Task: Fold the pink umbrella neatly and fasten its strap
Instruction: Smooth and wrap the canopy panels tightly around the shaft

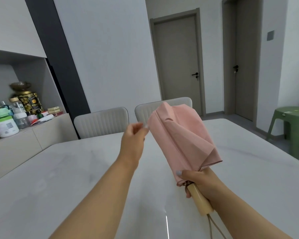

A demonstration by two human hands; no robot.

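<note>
Centre frame, your right hand (199, 180) grips the pink umbrella (181, 135) above its handle; your left hand (134, 133) pinches a canopy edge; pleating is under way, so next smooth each fold flat.

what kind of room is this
Most likely a home dining area: a white marble-look table with padded chairs pushed up to it, a sideboard crowded with jars and bottles, and closed interior doors behind.
</note>
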